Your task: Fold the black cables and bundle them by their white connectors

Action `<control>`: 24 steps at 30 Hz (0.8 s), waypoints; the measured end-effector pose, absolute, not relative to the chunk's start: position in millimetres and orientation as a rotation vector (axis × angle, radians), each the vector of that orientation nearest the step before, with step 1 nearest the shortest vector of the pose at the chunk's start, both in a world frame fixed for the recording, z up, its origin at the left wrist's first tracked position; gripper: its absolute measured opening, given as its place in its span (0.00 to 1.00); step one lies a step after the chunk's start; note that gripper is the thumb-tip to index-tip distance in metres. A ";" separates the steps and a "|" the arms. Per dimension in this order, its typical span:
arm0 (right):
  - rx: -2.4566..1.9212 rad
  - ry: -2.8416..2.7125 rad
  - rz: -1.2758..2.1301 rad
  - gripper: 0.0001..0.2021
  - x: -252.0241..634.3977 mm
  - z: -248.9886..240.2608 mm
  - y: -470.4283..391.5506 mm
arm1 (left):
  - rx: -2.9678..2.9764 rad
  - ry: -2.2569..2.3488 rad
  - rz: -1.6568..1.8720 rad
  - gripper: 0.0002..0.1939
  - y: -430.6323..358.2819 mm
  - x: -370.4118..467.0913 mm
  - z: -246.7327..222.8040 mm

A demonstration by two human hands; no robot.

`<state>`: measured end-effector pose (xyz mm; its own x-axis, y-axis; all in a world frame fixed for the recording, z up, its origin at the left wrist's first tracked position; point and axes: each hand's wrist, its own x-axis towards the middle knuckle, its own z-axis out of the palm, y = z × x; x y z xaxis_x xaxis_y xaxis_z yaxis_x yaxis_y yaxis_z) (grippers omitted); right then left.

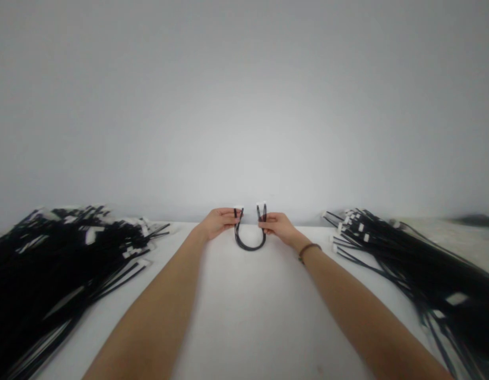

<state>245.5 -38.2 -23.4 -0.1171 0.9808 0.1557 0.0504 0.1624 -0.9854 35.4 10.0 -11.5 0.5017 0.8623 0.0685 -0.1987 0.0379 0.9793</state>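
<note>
A black cable [250,248] with white connectors at both ends hangs in a U shape in the middle of the view. My left hand [221,221] pinches it just below the left connector [238,207]. On the other side, my right hand [276,224] grips it below the right connector [261,203], where the wires fan apart. Both connectors point upward, side by side with a gap between them. The bottom of the loop hangs lower than my hands, in front of the white table [244,316].
A large pile of black cables with white connectors [70,253] covers the table's left side. Another bundle of such cables [418,264] lies on the right. Behind the table rises a plain grey-white wall [244,105]. Clear plastic [461,240] shows at the far right.
</note>
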 end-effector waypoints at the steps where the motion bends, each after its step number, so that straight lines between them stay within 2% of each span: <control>1: -1.090 -1.423 1.131 0.14 244.7 -23.7 -38.6 | 1.287 0.669 0.908 0.19 9.9 35.5 -11.8; 9: -1.149 -1.535 1.143 0.12 242.3 -20.5 -42.1 | 1.353 0.718 0.847 0.20 9.2 36.2 -10.0; 24: -1.156 -1.627 1.174 0.16 243.5 -16.2 -44.2 | 1.347 0.667 0.840 0.19 13.4 35.3 -11.1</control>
